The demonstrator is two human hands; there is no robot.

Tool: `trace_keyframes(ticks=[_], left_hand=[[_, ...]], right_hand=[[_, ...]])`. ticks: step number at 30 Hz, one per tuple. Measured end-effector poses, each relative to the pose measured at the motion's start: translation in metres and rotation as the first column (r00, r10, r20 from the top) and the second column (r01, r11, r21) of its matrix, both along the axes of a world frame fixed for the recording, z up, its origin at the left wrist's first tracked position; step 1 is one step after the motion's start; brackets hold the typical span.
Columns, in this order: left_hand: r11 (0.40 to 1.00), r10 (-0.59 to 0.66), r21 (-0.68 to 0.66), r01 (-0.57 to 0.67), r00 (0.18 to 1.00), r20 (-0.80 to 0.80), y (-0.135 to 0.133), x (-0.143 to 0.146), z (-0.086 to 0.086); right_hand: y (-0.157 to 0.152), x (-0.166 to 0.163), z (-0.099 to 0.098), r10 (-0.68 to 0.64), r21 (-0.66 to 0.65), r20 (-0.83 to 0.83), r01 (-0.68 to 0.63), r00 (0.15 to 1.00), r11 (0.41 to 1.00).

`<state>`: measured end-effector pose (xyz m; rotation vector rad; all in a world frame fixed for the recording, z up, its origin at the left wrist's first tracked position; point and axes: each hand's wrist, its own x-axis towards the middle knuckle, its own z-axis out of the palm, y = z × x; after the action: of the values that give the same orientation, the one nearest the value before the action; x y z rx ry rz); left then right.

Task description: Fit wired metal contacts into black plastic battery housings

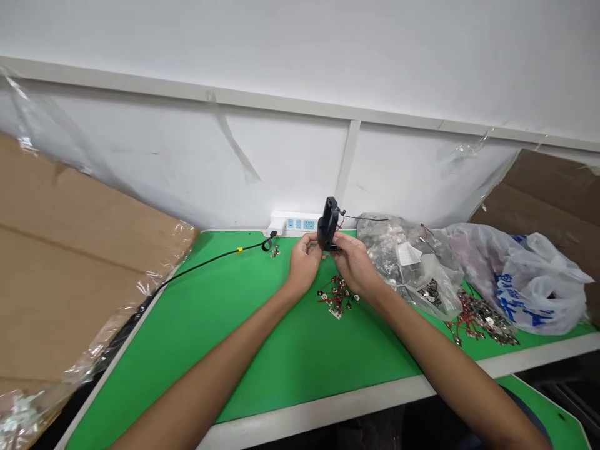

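Both hands are raised over the far middle of the green bench top (262, 350). My right hand (355, 261) grips the base of a black, ring-shaped device (327, 224) with thin red and black wires at its back. My left hand (304, 259) is beside it, fingers pinched together close to the device's lower edge; what it pinches is too small to name. Just below the hands lies a small heap of little metal parts with red wires (336, 299).
A white power strip (293, 223) sits at the back wall, with a black cable (206, 262) running left. Clear bags of metal parts (412, 262), a white and blue plastic bag (525, 281) and loose wired parts (482, 320) lie right. Cardboard (70, 262) leans left.
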<state>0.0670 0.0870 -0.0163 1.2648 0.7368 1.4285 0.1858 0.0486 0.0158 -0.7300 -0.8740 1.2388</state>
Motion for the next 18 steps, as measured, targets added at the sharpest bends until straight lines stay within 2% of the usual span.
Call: trace_keyframes(ticks=[3,8,14,18], left_hand=[[1.0,0.013,-0.022,-0.013,1.0,0.014,0.0,-0.001,0.001],[0.997,0.053,-0.057,-0.048,0.995,0.083,-0.002,-0.006,0.002],[1.0,-0.025,-0.011,0.026,0.999,0.031,-0.006,-0.004,0.004],[0.997,-0.073,-0.035,0.074,0.997,0.017,-0.01,-0.003,0.007]], right_hand=[[0.002,0.003,0.001,0.013,-0.016,-0.037,-0.014,0.999,1.0],[0.007,0.013,-0.001,-0.08,-0.027,-0.052,0.079,0.995,0.997],[0.009,0.012,-0.005,0.019,-0.039,0.118,-0.014,0.993,0.999],[0.007,0.012,-0.004,-0.063,0.066,0.278,0.047,0.958,0.997]])
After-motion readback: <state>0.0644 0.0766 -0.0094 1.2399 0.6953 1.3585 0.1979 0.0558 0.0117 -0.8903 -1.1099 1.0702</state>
